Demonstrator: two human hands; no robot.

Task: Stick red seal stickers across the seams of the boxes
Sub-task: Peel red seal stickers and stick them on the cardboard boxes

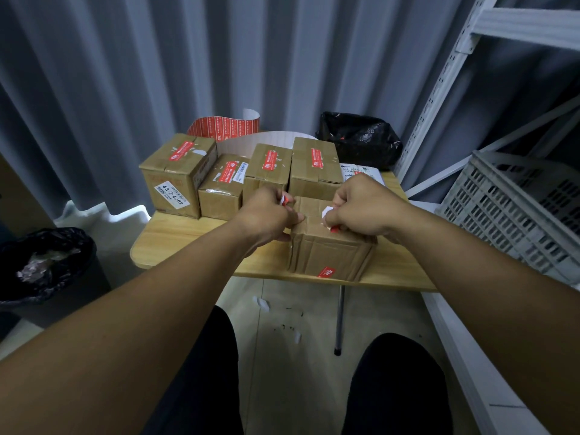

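1. The red seal sticker (284, 200) is pinched in the curled left hand (266, 213), above the small brown cardboard box (329, 251) at the pale wooden table's (188, 240) near edge. The right hand (361, 205) pinches a red-and-white paper scrap (328, 212).
2. Risk: the sticker may fold onto itself or land off the seam.
3. Four sealed brown boxes (315, 172) crowd just behind; a grey plastic crate (518, 211) stands to the right.

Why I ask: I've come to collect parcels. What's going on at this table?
A seated person is sealing cardboard boxes on a small wooden table. The left hand pinches a red-and-white sticker piece and the right hand pinches a white-backed piece over the top of the front box. The four boxes behind already carry red seals across their top seams. A sticker strip lies behind them.
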